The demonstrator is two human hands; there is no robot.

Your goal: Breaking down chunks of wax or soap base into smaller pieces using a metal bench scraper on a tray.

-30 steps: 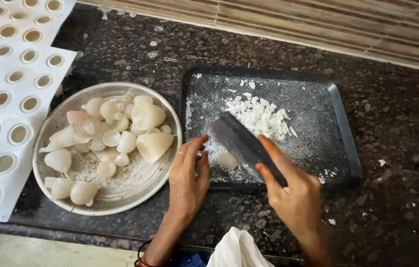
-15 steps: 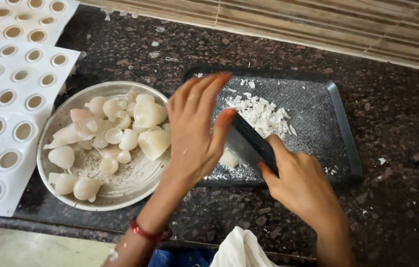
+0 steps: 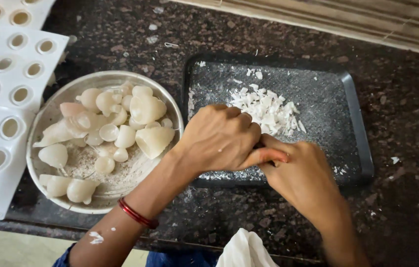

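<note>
Both forearms are bare — no sleeves reach the wrists. The left hand (image 3: 221, 138) has a thin red bangle (image 3: 137, 213) around its wrist, made of two or three slim rings lying close together. White smears mark the left forearm (near the elbow). The right hand (image 3: 301, 175) wears nothing — no ring or band shows on it.

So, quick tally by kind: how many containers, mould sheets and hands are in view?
Round metal bowl: 1
Dark tray: 1
White mould sheets: 2
Hands, left hand and right hand: 2
Total: 6
</note>
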